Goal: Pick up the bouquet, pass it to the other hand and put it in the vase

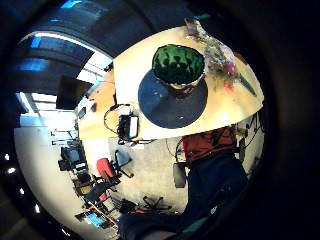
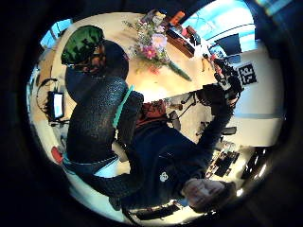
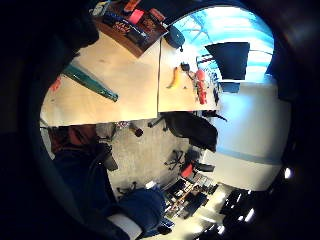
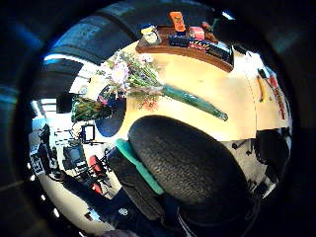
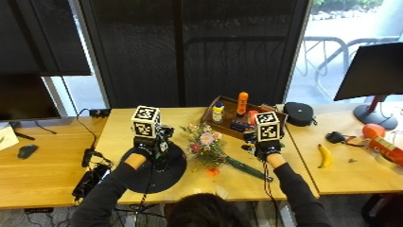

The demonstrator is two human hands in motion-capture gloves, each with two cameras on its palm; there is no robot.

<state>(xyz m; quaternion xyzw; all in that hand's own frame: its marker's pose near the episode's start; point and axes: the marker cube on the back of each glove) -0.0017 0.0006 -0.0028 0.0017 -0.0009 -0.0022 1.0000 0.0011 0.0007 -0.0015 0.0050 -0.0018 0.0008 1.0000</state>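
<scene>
Bouquet flat on wooden table, perhaps plastic-wrapped

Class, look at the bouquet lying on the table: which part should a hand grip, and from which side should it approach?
Probably grip the bouquet by its green wrapped stem, not the blooms. It lies flat, stem slanting toward the right hand, flowers toward the vase. Come from above on the right, fingers closing across the narrow stem.
</scene>
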